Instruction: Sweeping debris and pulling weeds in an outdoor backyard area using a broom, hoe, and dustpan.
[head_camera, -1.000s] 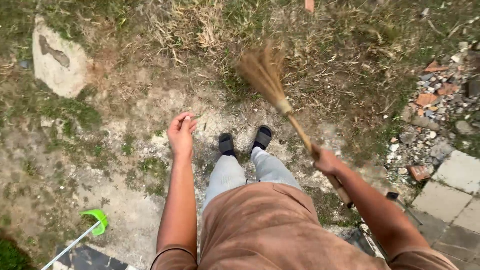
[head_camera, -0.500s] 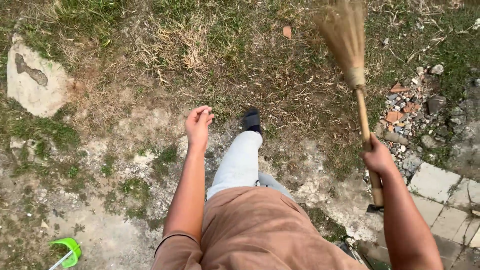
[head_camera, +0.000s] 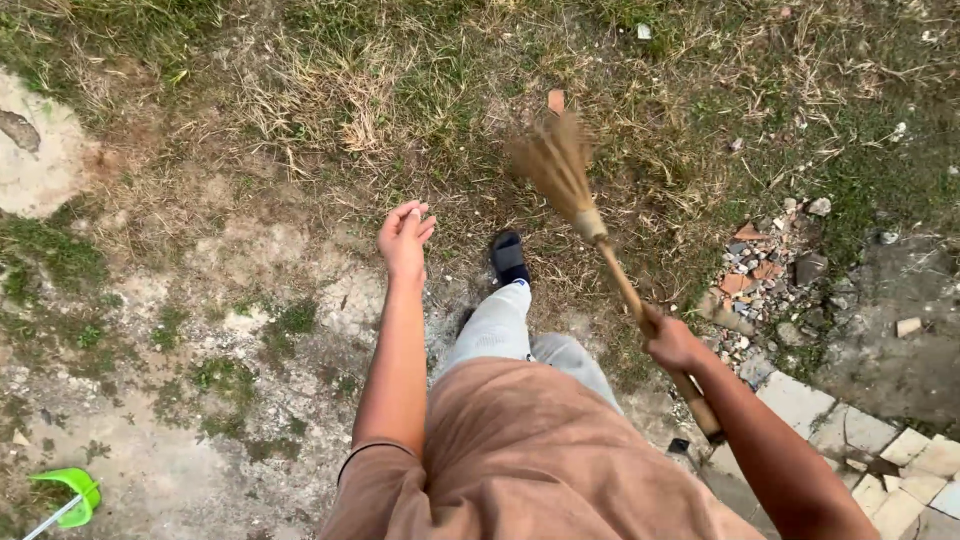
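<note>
**Broom in your right hand, left hand free over patchy ground**

Nearest to you, your brown shirt (head_camera: 530, 470) fills the bottom of the view, with both forearms reaching out from it. At lower right your right hand (head_camera: 672, 343) is clenched around the wooden handle of the broom (head_camera: 600, 250), gripping it partway up, with the butt end of the stick running back along your forearm. The handle slants up and to the left from your fist, and the straw head fans out, blurred, above the dry grass.

Your left hand (head_camera: 405, 238) hangs out ahead of you with its fingers loosely curled; it grasps nothing and touches nothing. Between the two arms your pale grey trouser legs show, and one black sandal (head_camera: 508, 257) is planted forward on the cracked, pale dirt, just left of the broom handle.

At lower left a green plastic piece on a thin pole (head_camera: 68, 496) lies on the ground. To your right are pale paving slabs (head_camera: 800, 400) and, beyond them, a heap of broken rubble (head_camera: 765, 270). Farther out, dry grass (head_camera: 420, 90) covers the ground, with a small reddish brick fragment (head_camera: 556, 99) just past the broom head and a pale flat stone (head_camera: 35, 160) at the far left edge.
</note>
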